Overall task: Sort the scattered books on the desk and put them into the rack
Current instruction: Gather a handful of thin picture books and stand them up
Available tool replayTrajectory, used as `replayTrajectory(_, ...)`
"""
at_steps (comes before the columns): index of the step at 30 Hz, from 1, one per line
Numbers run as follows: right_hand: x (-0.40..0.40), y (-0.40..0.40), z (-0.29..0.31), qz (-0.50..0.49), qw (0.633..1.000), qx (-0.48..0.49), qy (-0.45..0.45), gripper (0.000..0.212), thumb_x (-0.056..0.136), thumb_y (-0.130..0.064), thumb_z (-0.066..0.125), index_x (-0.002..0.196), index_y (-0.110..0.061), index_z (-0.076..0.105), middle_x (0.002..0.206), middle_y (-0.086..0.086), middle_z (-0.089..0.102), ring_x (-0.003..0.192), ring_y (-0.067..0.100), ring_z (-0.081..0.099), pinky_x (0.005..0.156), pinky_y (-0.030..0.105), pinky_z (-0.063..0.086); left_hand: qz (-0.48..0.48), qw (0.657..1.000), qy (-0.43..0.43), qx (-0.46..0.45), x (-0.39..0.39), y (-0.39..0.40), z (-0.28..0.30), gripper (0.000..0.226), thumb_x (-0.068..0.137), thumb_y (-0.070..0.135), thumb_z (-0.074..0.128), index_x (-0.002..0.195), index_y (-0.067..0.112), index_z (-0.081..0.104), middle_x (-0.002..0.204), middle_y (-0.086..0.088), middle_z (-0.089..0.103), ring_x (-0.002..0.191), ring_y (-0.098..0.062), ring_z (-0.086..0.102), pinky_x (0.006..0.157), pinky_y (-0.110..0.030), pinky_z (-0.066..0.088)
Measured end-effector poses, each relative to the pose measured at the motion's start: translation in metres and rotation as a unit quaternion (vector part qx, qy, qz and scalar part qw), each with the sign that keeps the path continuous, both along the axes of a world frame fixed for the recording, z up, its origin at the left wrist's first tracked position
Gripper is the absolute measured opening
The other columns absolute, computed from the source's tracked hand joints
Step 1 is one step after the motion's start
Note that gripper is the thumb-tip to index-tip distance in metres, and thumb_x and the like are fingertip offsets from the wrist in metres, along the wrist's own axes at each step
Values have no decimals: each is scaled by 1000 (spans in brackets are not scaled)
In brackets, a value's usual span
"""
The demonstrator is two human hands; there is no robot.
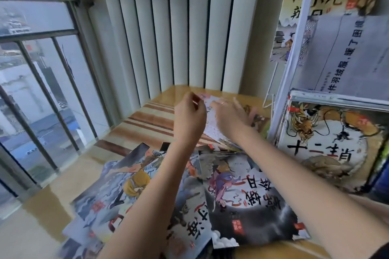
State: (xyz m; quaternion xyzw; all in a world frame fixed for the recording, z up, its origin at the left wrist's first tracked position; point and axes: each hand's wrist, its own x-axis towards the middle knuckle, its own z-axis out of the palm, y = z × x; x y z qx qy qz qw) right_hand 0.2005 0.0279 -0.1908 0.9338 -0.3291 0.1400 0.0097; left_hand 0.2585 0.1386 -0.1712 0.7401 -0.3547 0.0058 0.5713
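Several thin picture books lie scattered and overlapping on the wooden desk (84,178), among them a dark one with a figure in purple (242,195) and a grey-blue one (117,187). At the far end my left hand (189,115) pinches the top edge of a pale dotted book (210,126) and lifts it. My right hand (229,118), a ring on one finger, rests on the same book with fingers spread. The white rack (294,52) stands at the right and holds a dragon-cover book (328,143) low and other books higher up.
Vertical blinds (179,27) hang behind the desk. A window with metal bars (42,90) fills the left side. More picture books (259,122) lie by the rack's foot. Striped bare desk (151,120) shows between the hands and the window.
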Motion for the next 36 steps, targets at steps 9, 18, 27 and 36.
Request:
replayTrajectory(9,-117,128,-34,-53,985,148,71,78,87,-71,16,150,-30,-5,159,2,-3,145,31,-5,110,62,-1,146,918,-78,361,25,152,-35,42,95,38,40,111,2,57,114,-22,62,104,-37,57,88,-41,47)
replayTrajectory(18,-143,157,-54,27,983,181,24,90,68,-86,0,147,-43,-5,158,-11,-11,145,19,-13,110,63,-8,101,944,-50,312,-17,209,-17,18,89,28,57,80,13,59,66,7,50,63,-14,51,48,-21,28)
replayTrajectory(27,-176,179,-64,109,987,120,24,80,70,-88,-4,139,-52,-20,153,-16,-23,139,14,-29,103,52,-24,-40,940,-27,338,-61,190,-18,30,88,33,62,109,15,52,104,-4,59,91,-20,56,74,-31,46)
replayTrajectory(36,-221,158,-62,128,985,106,44,77,70,-89,0,139,-56,-15,151,-23,-19,139,7,-26,108,52,-21,-140,939,32,312,-124,161,-30,19,93,20,52,108,14,41,103,-5,55,92,-21,60,78,-38,57)
